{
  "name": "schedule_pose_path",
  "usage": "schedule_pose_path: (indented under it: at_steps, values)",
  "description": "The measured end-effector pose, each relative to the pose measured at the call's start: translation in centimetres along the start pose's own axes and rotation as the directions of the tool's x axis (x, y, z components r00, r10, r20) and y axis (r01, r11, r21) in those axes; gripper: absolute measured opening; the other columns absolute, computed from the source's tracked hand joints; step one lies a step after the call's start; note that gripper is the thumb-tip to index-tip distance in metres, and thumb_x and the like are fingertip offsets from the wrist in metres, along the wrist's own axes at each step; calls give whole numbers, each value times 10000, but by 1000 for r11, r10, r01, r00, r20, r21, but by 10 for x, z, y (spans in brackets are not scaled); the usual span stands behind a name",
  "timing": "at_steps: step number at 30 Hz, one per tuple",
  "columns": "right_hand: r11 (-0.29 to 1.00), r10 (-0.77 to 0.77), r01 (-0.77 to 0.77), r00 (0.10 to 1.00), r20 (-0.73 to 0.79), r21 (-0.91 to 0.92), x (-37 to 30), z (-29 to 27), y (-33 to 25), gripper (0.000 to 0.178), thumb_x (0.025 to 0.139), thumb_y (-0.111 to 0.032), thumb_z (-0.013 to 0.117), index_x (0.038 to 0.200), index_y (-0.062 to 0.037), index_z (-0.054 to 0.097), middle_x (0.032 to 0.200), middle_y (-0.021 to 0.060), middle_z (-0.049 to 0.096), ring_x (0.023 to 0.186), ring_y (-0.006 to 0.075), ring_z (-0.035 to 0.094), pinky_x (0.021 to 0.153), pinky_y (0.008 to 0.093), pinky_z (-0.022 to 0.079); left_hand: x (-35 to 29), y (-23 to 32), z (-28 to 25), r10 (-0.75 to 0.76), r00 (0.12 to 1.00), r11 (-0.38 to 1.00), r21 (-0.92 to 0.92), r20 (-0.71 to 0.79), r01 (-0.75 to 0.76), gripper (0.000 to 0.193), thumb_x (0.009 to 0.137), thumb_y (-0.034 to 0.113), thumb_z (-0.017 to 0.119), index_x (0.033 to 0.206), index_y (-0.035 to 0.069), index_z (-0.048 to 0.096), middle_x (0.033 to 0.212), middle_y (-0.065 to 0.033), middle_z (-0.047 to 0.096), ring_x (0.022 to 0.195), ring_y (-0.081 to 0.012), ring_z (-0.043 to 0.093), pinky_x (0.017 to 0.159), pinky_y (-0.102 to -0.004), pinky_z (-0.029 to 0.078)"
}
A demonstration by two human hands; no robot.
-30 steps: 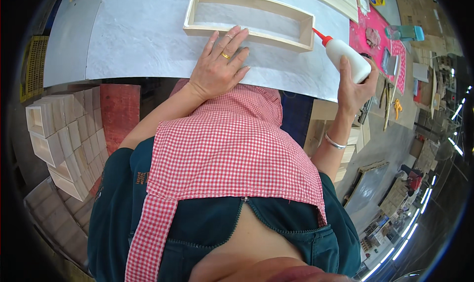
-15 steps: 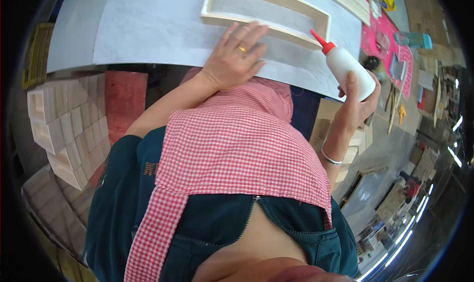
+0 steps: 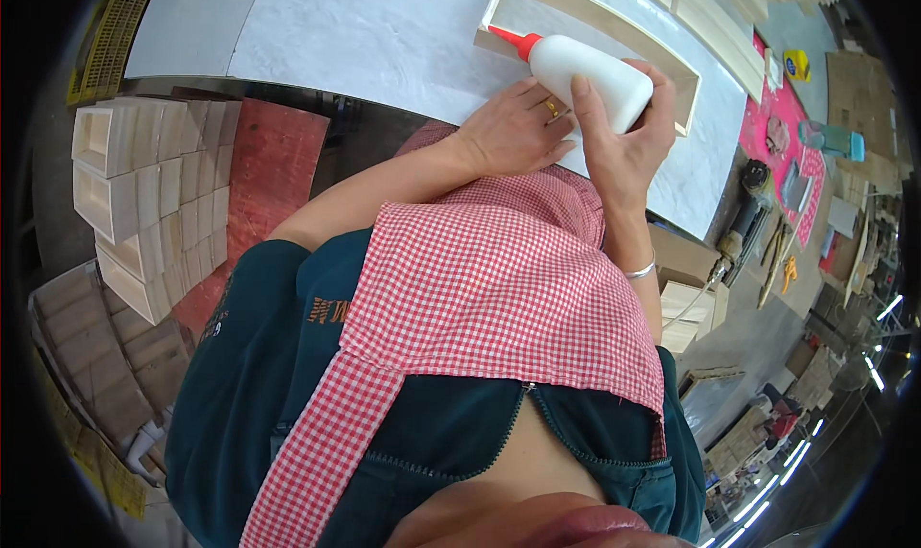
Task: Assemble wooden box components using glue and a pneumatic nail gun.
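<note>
The left hand (image 3: 518, 134) lies loosely spread beside the right hand (image 3: 624, 145), which is clamped on 1 bottle (image 3: 590, 80). Its red tip (image 3: 518, 42) is at the left end of the frame (image 3: 624, 35), contact unclear. The frame rests on the table (image 3: 365, 49).

Your pale marbled worktop (image 3: 345, 45) has a grey floor (image 3: 753, 342) beyond it on your right, where white strip lights (image 3: 890, 307) glow against the dark far end of the room.
</note>
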State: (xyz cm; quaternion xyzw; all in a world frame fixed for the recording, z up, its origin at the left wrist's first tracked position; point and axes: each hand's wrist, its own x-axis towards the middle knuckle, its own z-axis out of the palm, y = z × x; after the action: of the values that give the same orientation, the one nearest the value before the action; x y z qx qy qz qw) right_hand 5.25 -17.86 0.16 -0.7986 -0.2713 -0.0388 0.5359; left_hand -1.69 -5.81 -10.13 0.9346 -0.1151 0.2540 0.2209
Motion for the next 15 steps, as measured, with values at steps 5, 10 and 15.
schedule_pose_path:
  at_steps: [5,10,15]
  values:
    - [998,23,-24,1000,-10,-60,0,-12,-5,503,803,-180,834,1183,-24,544,969,125,639,775,220,646,656,303,538,2,-1,1,15,999,1000,4,-47,-15,323,865,316,679,1084,79,649,1144,-79,637,1046,-255,580,1026,-388,437]
    - [989,33,-42,998,-60,-145,-6,-39,-1,487,804,-181,835,1167,-18,553,969,125,639,781,214,642,660,300,535,8,1,-3,35,998,999,12,-61,-34,309,869,300,678,1074,70,654,1213,-103,628,1121,-259,579,1049,-392,432]
    - [972,90,-114,988,-125,-204,-14,-64,4,462,829,-204,829,1169,-15,580,1008,128,642,837,211,642,707,303,554,12,4,-7,36,997,999,-3,-67,-36,304,869,277,682,1079,60,650,1286,-123,606,1183,-265,567,1073,-390,425]
